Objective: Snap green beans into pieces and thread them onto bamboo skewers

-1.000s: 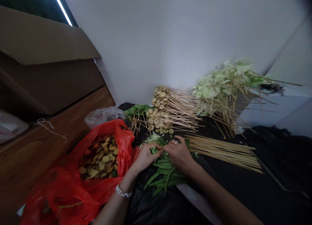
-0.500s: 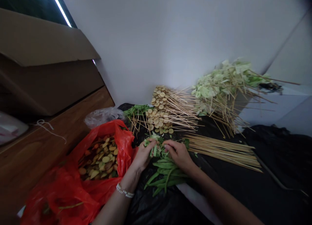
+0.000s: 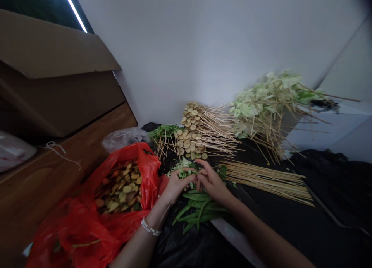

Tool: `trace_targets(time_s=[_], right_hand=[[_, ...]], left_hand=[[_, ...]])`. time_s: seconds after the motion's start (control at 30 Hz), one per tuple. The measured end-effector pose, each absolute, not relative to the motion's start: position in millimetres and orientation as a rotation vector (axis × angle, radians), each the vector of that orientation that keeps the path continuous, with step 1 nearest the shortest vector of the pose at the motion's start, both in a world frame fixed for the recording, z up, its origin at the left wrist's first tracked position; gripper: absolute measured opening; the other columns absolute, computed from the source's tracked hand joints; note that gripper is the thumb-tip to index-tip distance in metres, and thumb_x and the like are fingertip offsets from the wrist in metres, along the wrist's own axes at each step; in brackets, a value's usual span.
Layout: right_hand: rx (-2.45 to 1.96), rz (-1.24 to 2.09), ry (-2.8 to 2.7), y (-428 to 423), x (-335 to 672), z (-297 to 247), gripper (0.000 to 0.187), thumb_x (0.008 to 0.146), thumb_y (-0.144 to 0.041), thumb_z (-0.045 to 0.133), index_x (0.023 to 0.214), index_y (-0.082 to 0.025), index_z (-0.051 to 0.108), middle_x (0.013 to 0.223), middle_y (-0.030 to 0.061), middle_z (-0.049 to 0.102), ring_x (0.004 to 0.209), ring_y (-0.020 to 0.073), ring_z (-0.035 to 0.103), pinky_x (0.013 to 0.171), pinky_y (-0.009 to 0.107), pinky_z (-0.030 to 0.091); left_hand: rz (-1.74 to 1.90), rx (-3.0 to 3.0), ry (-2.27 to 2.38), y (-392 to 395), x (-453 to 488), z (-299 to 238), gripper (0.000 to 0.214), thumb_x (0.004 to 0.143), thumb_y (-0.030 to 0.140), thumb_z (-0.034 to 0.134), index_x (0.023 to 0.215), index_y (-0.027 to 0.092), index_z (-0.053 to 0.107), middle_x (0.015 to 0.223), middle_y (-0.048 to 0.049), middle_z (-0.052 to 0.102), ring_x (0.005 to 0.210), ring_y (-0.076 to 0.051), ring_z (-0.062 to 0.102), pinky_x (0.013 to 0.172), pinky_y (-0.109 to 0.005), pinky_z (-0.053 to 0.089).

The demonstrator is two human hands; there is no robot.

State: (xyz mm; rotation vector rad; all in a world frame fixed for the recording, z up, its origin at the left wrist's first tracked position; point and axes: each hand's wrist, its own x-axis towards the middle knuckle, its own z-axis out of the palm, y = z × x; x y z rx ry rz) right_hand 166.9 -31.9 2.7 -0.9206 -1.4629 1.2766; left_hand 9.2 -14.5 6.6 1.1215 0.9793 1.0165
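Observation:
Cut pieces of green bean (image 3: 186,175) are bunched in my left hand (image 3: 178,185), its fingers closed around them. My right hand (image 3: 213,184) meets it at the fingertips. Its index finger is raised while its thumb and other fingers bend in against the left thumb; anything pinched there is hidden. Right below both hands lies a pile of whole flat green beans (image 3: 200,210) on black plastic. Pale green trimmings (image 3: 181,164) are scattered just beyond my left hand.
A red plastic bag (image 3: 101,229) with potato slices (image 3: 124,190) stands left. Ahead lie skewered potato slices (image 3: 190,140) and skewered green beans (image 3: 164,131). Bare bamboo skewers (image 3: 267,181) lie right, cabbage skewers (image 3: 270,93) behind them. A cardboard box (image 3: 58,97) stands far left.
My hands have come together from slightly apart. The left hand has turned and shifted a little toward the right; the right index finger has lifted.

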Motion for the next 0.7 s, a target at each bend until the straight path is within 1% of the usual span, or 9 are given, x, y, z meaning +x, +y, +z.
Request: trace_targets(time_s=[0.07, 0.13, 0.2, 0.27, 0.33, 0.4, 0.43, 0.57, 0.7], right_hand=[[-0.941, 1.282, -1.484, -33, 166, 3, 0.051, 0.087, -0.028, 0.047, 0.135, -0.023, 0.033, 0.066, -0.0072, 0.054, 0.048, 0.0113, 0.056, 0.049, 0.025, 0.046], [-0.971, 1.303, -1.482, -32, 167, 4, 0.053, 0.085, -0.03, 0.05, 0.135, -0.023, 0.033, 0.068, -0.0066, 0.057, 0.046, 0.0114, 0.055, 0.046, 0.024, 0.044], [-1.024, 1.276, -1.486, -29, 172, 6, 0.049, 0.084, -0.032, 0.052, 0.13, -0.022, 0.04, 0.07, -0.0053, 0.058, 0.046, 0.0115, 0.055, 0.045, 0.024, 0.043], [-1.115, 1.147, -1.547, -25, 180, 10, 0.034, 0.085, -0.033, 0.052, 0.116, -0.021, 0.054, 0.069, -0.0032, 0.06, 0.05, 0.0117, 0.054, 0.049, 0.024, 0.042], [-1.227, 0.957, -1.686, -22, 189, 14, 0.02, 0.086, -0.032, 0.051, 0.094, -0.02, 0.064, 0.07, -0.0006, 0.063, 0.058, 0.0128, 0.056, 0.057, 0.025, 0.042], [-1.322, 0.783, -1.898, -20, 196, 17, 0.019, 0.086, -0.03, 0.053, 0.078, -0.019, 0.066, 0.072, 0.0013, 0.065, 0.067, 0.0145, 0.057, 0.064, 0.025, 0.04], [-1.364, 0.718, -2.017, -21, 199, 18, 0.019, 0.085, -0.029, 0.055, 0.075, -0.019, 0.067, 0.073, 0.0021, 0.066, 0.072, 0.0154, 0.058, 0.067, 0.026, 0.039], [-1.513, 0.614, -2.41, -26, 200, 18, 0.014, 0.079, -0.03, 0.063, 0.073, -0.018, 0.069, 0.08, 0.0051, 0.069, 0.082, 0.019, 0.058, 0.072, 0.027, 0.037], [-1.533, 0.546, -2.547, -30, 197, 20, 0.013, 0.079, -0.026, 0.061, 0.072, -0.017, 0.068, 0.082, 0.0067, 0.068, 0.085, 0.0196, 0.059, 0.072, 0.026, 0.036]], left_hand=[[1.012, 1.143, 0.99, -16, 11, 7, 0.038, 0.063, 0.039, 0.082, 0.085, 0.011, 0.069, 0.056, 0.0011, 0.062, 0.042, -0.005, 0.045, 0.039, -0.016, 0.033], [1.046, 1.055, 0.952, -15, 12, 7, 0.034, 0.063, 0.036, 0.082, 0.081, 0.011, 0.067, 0.052, 0.0033, 0.058, 0.04, -0.004, 0.043, 0.038, -0.015, 0.031], [1.107, 0.867, 0.875, -13, 11, 8, 0.031, 0.063, 0.032, 0.082, 0.078, 0.013, 0.064, 0.049, 0.0063, 0.052, 0.039, -0.003, 0.04, 0.036, -0.014, 0.028], [1.141, 0.625, 0.781, -10, 9, 9, 0.027, 0.063, 0.026, 0.081, 0.076, 0.013, 0.061, 0.052, 0.0075, 0.049, 0.039, -0.002, 0.038, 0.034, -0.012, 0.027], [1.128, 0.432, 0.714, -6, 4, 10, 0.023, 0.066, 0.02, 0.078, 0.074, 0.013, 0.058, 0.059, 0.0061, 0.051, 0.042, -0.001, 0.039, 0.034, -0.01, 0.027], [1.099, 0.334, 0.685, -3, 0, 11, 0.018, 0.071, 0.018, 0.074, 0.075, 0.012, 0.058, 0.065, 0.0038, 0.053, 0.045, 0.0, 0.041, 0.034, -0.009, 0.029], [1.085, 0.308, 0.673, -2, -2, 12, 0.015, 0.073, 0.017, 0.071, 0.076, 0.012, 0.058, 0.067, 0.003, 0.054, 0.046, 0.0, 0.042, 0.034, -0.008, 0.029], [1.046, 0.219, 0.591, -1, -4, 12, 0.008, 0.079, 0.015, 0.065, 0.079, 0.012, 0.058, 0.067, 0.0023, 0.054, 0.045, -0.001, 0.042, 0.033, -0.008, 0.031], [1.056, 0.225, 0.57, -2, -4, 13, 0.01, 0.078, 0.013, 0.066, 0.086, 0.012, 0.059, 0.069, 0.0016, 0.057, 0.047, -0.002, 0.046, 0.032, -0.008, 0.031]])
